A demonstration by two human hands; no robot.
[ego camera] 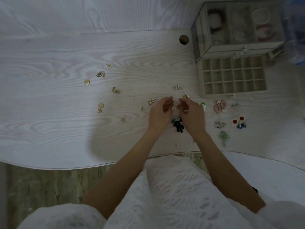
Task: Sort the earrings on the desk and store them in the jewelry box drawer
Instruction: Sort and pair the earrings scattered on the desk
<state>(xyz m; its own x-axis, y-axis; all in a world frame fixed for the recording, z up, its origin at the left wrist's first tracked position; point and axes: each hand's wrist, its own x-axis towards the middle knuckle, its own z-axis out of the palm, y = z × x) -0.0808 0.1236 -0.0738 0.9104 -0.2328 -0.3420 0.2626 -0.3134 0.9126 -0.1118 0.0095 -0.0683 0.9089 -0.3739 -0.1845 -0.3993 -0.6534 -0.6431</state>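
Lap: white patterned fabric [165, 195] at 6 o'clock, both forearms reaching over it to the desk [57, 52].
Black earrings: dark tasselled cluster [177, 124] on the desk between the wrists, just nearer than the hands.
Left hand: left hand [160, 113] centre frame, fingers curled, small gold earring [173, 108] pinched at its fingertips.
Right hand: right hand [191, 114] just beside it at 3 o'clock, fingers curled inward toward another small gold piece [177, 106]; cannot tell whether it grips this.
Loose gold earrings: scattered group [100, 90] well apart at 9 to 10 o'clock; one chain-link piece [152, 101] just left of the left hand.
Coloured earrings: pink hoops [220, 106], red-and-white flowers [237, 121], green piece [224, 137] at 3 o'clock.
Drawer: pulled-out grid tray [232, 75] at 1 o'clock, its compartments show bare.
Jewelry box: clear-sided jewelry box [203, 30] behind the drawer, at 1 o'clock, far edge.
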